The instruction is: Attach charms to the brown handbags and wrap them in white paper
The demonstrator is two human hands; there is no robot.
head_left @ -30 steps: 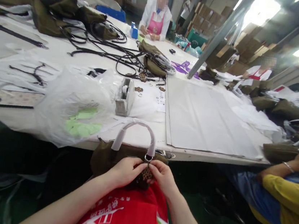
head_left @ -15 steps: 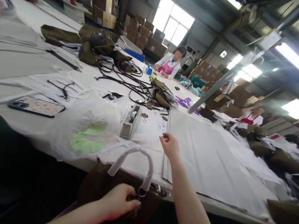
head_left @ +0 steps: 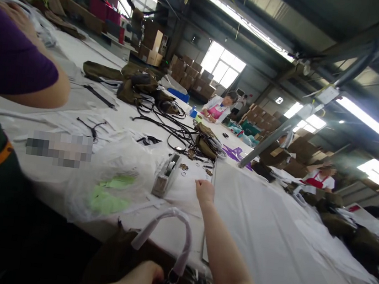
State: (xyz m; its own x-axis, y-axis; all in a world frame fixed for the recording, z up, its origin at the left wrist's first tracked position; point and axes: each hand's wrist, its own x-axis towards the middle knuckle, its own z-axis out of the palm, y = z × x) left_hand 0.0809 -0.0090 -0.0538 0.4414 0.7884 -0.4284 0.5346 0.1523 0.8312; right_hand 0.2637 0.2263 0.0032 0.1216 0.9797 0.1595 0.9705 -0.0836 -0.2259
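Observation:
A dark brown handbag (head_left: 121, 249) is at the table's near edge, its upright handle (head_left: 184, 224) wrapped in clear film. My left hand (head_left: 146, 282) is closed on the bag just below the metal ring (head_left: 173, 277) at the handle's base; its fingertips are partly hidden. Out over the table, my right hand (head_left: 205, 192) is closed, and whatever it may hold does not show. Beyond it lie small bronze-coloured metal pieces (head_left: 183, 166) and loose rings (head_left: 183, 174). To its left stands a tape dispenser (head_left: 166, 176).
A clear plastic bag with light-green pieces (head_left: 114, 190) lies left of the dispenser. Black straps (head_left: 164, 123) and olive bags (head_left: 137, 87) are farther back. A grey post (head_left: 269, 140) rises beside pale sheets (head_left: 256, 214). At left is a co-worker's purple sleeve (head_left: 20, 56).
My right hand has moved slightly left and its fingers are more tucked in. The left hand stays on the bag. My view has shifted, and the co-worker at left leans farther in.

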